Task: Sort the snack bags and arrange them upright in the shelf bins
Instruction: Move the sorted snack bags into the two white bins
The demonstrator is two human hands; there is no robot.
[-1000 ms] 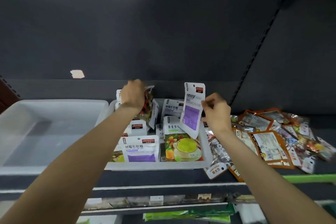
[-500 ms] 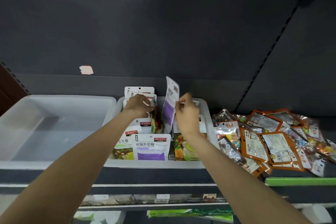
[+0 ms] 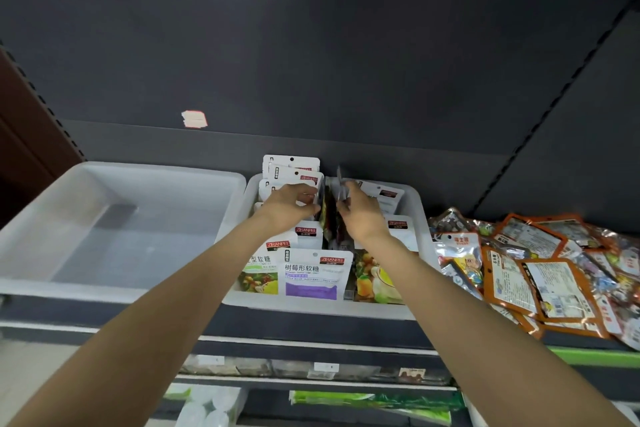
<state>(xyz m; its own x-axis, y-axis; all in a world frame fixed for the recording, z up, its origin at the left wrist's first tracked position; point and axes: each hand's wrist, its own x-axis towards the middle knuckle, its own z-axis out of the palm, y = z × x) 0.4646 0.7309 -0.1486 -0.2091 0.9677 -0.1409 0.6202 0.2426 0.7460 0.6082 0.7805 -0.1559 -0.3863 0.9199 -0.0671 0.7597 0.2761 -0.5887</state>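
Right hand (image 3: pixel 360 215) pinches pouch (image 3: pixel 338 184) (edge-on); left hand (image 3: pixel 292 203) parts bags (image 3: pixel 294 172).

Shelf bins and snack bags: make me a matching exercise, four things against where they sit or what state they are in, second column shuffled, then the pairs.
Things:
1. left bin
2. middle bin
3. orange-edged bags
4. purple-label bag

Places or states:
A. lying flat in a loose pile on the shelf, right of the bins
B. holds no bags
C. upright at the front of the middle bin
D. holds rows of upright bags, with both hands reaching into it

Pairs: 1-B, 2-D, 3-A, 4-C
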